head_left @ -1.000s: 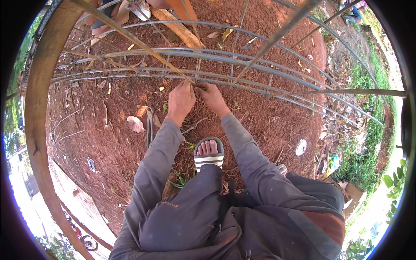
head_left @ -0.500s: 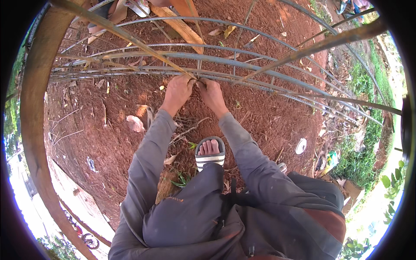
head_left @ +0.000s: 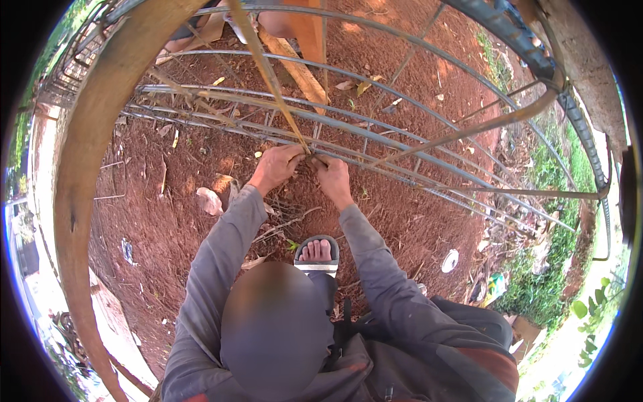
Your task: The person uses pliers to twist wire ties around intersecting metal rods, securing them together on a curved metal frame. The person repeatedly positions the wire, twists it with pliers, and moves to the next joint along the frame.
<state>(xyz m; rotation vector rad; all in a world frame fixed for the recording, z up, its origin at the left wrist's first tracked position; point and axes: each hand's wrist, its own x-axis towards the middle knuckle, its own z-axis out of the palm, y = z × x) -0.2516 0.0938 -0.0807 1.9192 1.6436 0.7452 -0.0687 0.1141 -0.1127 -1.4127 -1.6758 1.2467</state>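
Observation:
In front of me lies a cage of long steel reinforcing bars (head_left: pixel 385 139) crossed by thinner bent stirrups. My left hand (head_left: pixel 276 169) is closed in a pinch at the lower corner of a rusty stirrup (head_left: pixel 273 82), where it meets the lowest long bars. Right beside it, my right hand (head_left: pixel 331 179) is also closed, its thumb and fingertips pressed together at the same joint. Whatever small thing is between the fingertips is hidden or too thin to make out. Both forearms reach forward in grey sleeves.
A curved wooden post (head_left: pixel 74 214) stands on the left. Beyond the bars are a wooden plank (head_left: pixel 298 74) and part of another person's bare leg (head_left: pixel 276 23). My sandalled foot (head_left: pixel 316 251) is on red soil strewn with leaves and twigs. Thick ribbed bars (head_left: pixel 506 33) cross the upper right.
My view has tilted and shifted, so the cage and both hands sit lower in the picture and more thick bars show at upper right. Both hands stay at the same joint.

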